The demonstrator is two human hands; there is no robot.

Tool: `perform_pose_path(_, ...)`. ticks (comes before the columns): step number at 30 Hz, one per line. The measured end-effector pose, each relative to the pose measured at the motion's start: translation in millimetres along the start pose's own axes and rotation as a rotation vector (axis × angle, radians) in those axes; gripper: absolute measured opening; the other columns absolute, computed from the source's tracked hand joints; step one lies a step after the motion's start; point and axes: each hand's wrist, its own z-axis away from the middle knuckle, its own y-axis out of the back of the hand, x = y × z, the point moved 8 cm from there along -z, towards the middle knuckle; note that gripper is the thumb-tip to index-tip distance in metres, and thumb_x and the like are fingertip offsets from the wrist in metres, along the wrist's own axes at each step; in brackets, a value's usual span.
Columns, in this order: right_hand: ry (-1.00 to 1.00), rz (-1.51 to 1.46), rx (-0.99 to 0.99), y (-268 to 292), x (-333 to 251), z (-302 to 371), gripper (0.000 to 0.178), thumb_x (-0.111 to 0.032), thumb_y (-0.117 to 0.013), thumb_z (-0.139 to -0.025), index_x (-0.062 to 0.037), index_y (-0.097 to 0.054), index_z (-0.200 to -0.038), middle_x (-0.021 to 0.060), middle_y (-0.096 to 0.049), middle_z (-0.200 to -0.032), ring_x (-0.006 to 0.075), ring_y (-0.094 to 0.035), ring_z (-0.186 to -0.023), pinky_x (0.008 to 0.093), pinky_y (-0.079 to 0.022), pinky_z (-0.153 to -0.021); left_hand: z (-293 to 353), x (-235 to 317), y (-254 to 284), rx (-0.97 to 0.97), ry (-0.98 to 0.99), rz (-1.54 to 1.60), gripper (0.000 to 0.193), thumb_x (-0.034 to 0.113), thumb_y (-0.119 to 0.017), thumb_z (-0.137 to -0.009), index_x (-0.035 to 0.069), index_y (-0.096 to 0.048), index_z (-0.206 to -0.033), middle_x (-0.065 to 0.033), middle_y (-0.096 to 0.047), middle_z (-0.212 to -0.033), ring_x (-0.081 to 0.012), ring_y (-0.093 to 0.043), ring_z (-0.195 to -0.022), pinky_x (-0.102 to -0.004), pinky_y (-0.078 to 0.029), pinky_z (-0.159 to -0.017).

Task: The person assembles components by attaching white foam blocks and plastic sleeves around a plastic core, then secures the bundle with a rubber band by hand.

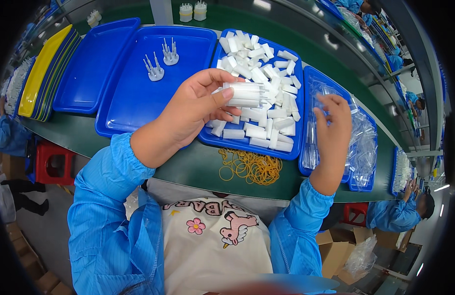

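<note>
My left hand (198,98) is closed around a bundle of white cylindrical pieces (244,94), held sideways above a blue tray (202,132). Thin pins stick out of the bundle's right end; its left end is hidden by my fingers. Loose white pieces (259,74) fill that tray. At the right, my right hand (333,125) hovers over a blue tray (303,168) of clear plastic tubes (312,142), fingers curved and apart, with nothing visible between them. Two pronged bases, one nearer (155,72) and one farther (170,54), stand upright in another blue tray (134,110).
Yellow rubber bands (250,167) lie in a pile on the green table (193,169). To the left are a blue tray (92,64) and stacked trays with a yellow one (40,78) on top. More clear plastic pieces (365,147) lie farther right. Co-workers sit at both sides.
</note>
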Motion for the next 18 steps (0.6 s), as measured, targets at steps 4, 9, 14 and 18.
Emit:
perform_pose_path(4, 0.015, 0.189, -0.197, -15.3, 1.7, 3.9, 0.022, 0.003, -0.068, -0.080, -0.0001, -0.069, -0.101, 0.0127, -0.061, -0.106, 0.0219, -0.062, -0.089, 0.0307, -0.051, -0.068, 0.6, -0.4, 2.0, -0.020, 0.029, 0.040, 0.023, 0.022, -0.057, -0.098, 0.009, -0.056, -0.116, -0.0130, -0.061, -0.124, -0.0165, -0.068, -0.087, -0.0259, -0.057, -0.073)
perform_pose_path(9, 0.054, -0.240, -0.031, -8.5, -20.8, 1.0, 0.018, 0.006, -0.065, -0.083, 0.0027, -0.068, -0.101, 0.0114, -0.063, -0.110, 0.0197, -0.064, -0.095, 0.0290, -0.053, -0.073, -0.6, -4.0, 4.4, 0.002, 0.025, 0.008, 0.023, 0.025, -0.055, -0.100, 0.009, -0.055, -0.117, -0.0119, -0.062, -0.122, -0.0156, -0.066, -0.091, -0.0268, -0.056, -0.075)
perform_pose_path(14, -0.136, -0.951, -0.119, -34.0, -39.2, 22.9, 0.022, 0.008, -0.061, -0.086, 0.0064, -0.062, -0.108, 0.0175, -0.065, -0.107, 0.0221, -0.067, -0.094, 0.0267, -0.053, -0.075, 1.2, -4.5, 5.2, -0.006, 0.004, -0.039, 0.025, 0.026, -0.054, -0.100, 0.008, -0.055, -0.117, -0.0128, -0.061, -0.123, -0.0158, -0.065, -0.097, -0.0271, -0.056, -0.076)
perform_pose_path(18, -0.132, -0.980, -0.178, -40.5, -42.2, 24.5, 0.024, 0.008, -0.062, -0.085, 0.0064, -0.061, -0.109, 0.0171, -0.066, -0.102, 0.0214, -0.068, -0.092, 0.0264, -0.054, -0.072, 3.4, -2.5, -0.2, -0.070, 0.005, -0.020, 0.027, 0.027, -0.054, -0.099, 0.007, -0.055, -0.117, -0.0154, -0.059, -0.124, -0.0182, -0.065, -0.094, -0.0284, -0.057, -0.077)
